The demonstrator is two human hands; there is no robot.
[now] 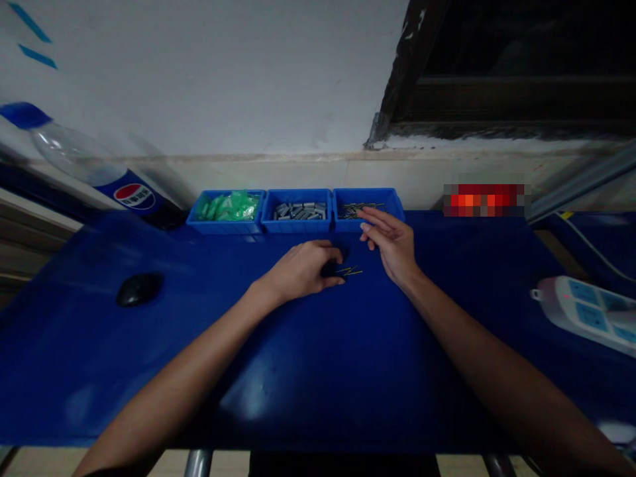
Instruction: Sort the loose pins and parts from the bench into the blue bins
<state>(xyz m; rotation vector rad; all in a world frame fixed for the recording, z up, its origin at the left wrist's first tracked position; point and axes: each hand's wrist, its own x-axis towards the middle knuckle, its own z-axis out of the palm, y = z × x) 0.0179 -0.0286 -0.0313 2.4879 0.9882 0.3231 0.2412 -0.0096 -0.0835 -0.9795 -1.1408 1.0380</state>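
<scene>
At a blue table [318, 371], the left hand [303, 270] rests with fingers curled narrowly over a small dark piece [330, 269], just beside a few thin pins [350, 271] lying loose on the surface; whether it grips the piece cannot be told. The right hand [392, 244] is loosely open, fingers slightly spread, at the front of a tray [395, 201] of more pins. A bottle [94, 165] at far left bears the Pepsi emblem; its lettering is unreadable.

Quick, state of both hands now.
Left hand: curled on the table beside loose pins; grip cannot be told.
Right hand: open, holding nothing, at the pin bin.
</scene>
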